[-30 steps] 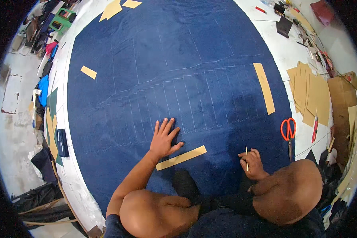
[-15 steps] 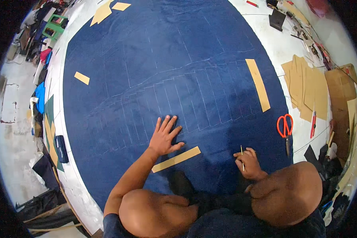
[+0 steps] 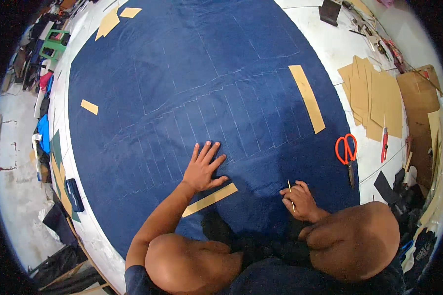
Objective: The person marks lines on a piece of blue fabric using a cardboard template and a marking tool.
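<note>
A large dark blue cloth [image 3: 253, 182] lies spread out, marked with thin white lines, some of them stepped. My left hand [image 3: 202, 169] rests flat on it, fingers spread, over the lower ends of several lines. Just below that hand is a narrow tan card strip [image 3: 210, 199]. Closer to me on the right, my right hand [image 3: 304, 204] pinches a thin pale pencil-like stick [image 3: 289, 186] that points up and away. Its tip is too small to make out.
Orange-handled scissors [image 3: 346, 148] lie at the cloth's right edge, below a longer card strip [image 3: 307, 101]. Tan card pieces [image 3: 386, 98] and a red cutter [image 3: 384, 146] are farther right. A small card [image 3: 89, 107] lies left; more cards [image 3: 108, 23] lie at the far left.
The whole view has shifted a little, so the cloth and the things on it appear farther left. My left hand stays flat; my right hand still holds the stick.
</note>
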A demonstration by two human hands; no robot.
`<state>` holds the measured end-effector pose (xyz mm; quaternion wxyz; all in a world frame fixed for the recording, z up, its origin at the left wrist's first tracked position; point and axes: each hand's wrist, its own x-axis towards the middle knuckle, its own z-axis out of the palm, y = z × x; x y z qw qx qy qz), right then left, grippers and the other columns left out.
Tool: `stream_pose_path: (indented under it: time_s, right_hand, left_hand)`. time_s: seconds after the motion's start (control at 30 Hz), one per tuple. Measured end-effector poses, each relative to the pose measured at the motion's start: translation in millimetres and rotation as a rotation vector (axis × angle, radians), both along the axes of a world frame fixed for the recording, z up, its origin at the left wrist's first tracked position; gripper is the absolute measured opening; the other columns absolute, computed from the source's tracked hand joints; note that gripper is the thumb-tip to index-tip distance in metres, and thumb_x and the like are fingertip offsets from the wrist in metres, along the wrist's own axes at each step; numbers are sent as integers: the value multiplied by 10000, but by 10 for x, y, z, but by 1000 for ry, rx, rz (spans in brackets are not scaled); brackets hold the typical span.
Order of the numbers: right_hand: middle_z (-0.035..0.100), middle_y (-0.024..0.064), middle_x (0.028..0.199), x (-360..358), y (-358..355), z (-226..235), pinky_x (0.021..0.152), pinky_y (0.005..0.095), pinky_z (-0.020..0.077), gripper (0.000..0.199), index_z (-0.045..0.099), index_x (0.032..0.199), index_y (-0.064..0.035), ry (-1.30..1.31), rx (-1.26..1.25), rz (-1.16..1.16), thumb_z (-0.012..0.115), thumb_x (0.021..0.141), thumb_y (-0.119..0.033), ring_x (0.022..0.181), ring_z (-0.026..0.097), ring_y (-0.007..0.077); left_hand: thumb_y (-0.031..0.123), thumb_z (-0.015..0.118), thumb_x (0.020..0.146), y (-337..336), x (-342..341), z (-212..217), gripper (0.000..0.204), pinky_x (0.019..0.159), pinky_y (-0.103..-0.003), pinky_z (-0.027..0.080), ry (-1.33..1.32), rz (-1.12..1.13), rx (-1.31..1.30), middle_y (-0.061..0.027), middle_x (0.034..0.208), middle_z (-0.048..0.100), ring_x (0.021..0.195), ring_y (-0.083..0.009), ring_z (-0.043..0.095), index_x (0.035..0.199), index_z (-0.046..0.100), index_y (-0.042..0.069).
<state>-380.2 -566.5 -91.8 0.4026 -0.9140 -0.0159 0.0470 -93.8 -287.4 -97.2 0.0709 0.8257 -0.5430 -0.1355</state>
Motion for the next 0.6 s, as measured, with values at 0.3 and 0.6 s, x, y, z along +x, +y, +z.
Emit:
stream_pose_path:
  time_s: [0.3, 0.6]
  right_hand:
    - [684, 43, 1147, 15, -18, -34, 1087, 524, 340, 137, 635, 998, -97, -2, 58, 18, 625, 938, -220, 1067, 620, 248]
    - [688, 37, 1143, -24, -26, -75, 1094, 505, 341, 149, 648, 994, -92, -6, 66, 18, 652, 919, -221, 1063, 622, 237]
  left_hand:
    - [645, 642, 816, -255, -23, 157, 722, 1198, -622, 110, 50, 1, 1, -202, 1575, 329, 1473, -425, 256, 1336, 590, 146]
    - [642, 620, 833, -465, 20, 106, 709, 1198, -625, 105, 32, -74, 35, -194, 1581, 323, 1480, -420, 243, 1342, 591, 150]
